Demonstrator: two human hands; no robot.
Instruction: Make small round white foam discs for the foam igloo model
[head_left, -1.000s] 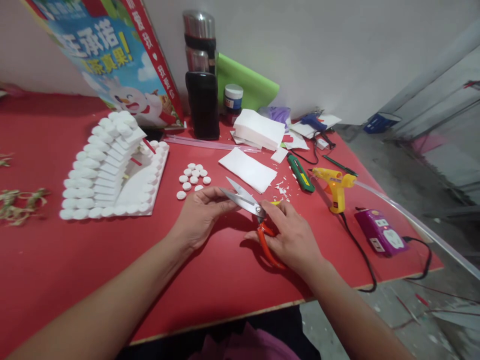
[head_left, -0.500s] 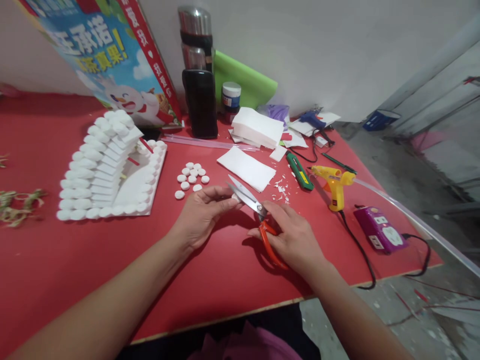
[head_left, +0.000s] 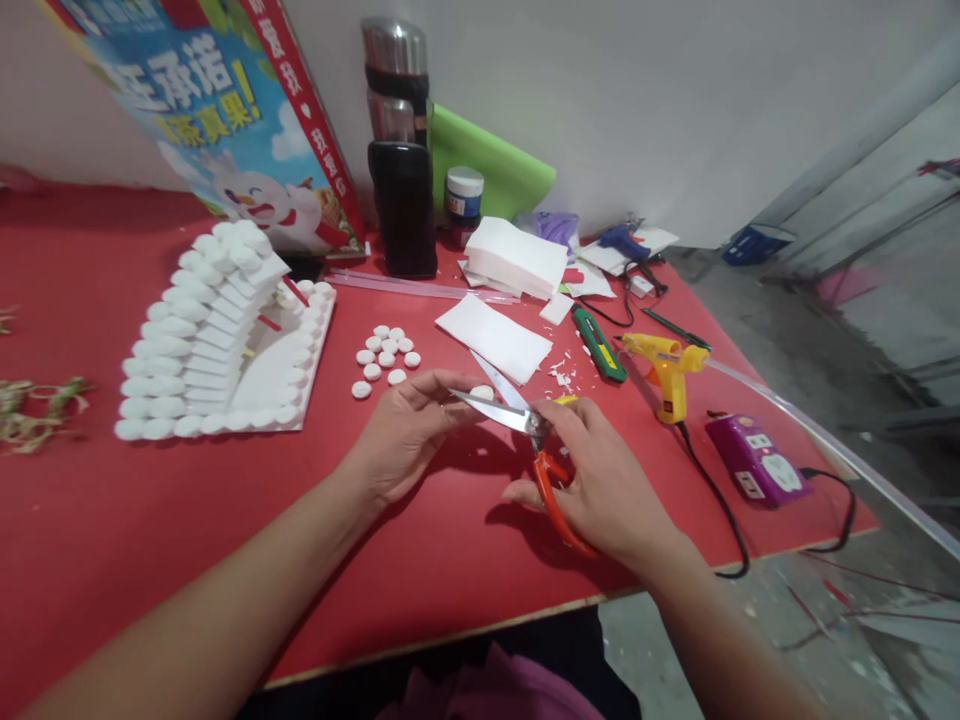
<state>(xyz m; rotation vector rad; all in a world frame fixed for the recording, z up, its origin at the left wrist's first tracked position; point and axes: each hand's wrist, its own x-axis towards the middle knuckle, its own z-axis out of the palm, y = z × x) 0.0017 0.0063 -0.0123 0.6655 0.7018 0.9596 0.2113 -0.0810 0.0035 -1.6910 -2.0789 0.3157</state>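
Observation:
My right hand [head_left: 600, 480] grips the orange handles of a pair of scissors [head_left: 525, 425], whose blades stand apart. Between the blades sits a small white foam piece [head_left: 481, 392], pinched in the fingertips of my left hand [head_left: 405, 430]. Both hands hover just above the red table [head_left: 112, 520], near its front edge. A cluster of several small white foam discs [head_left: 384, 355] lies just beyond my left hand. To the left stands a white foam model [head_left: 221, 335] covered in rows of such discs.
A white foam sheet [head_left: 495, 338] and a foam stack [head_left: 516, 255] lie behind the scissors. To the right are a green utility knife [head_left: 600, 345], a yellow glue gun [head_left: 667, 365] and a purple power socket [head_left: 757, 460]. A dark flask [head_left: 400, 150] and poster [head_left: 217, 120] stand at the back.
The scissor blades have opened wider around the foam piece. My right hand has shifted slightly right and toward me; my left hand stays put.

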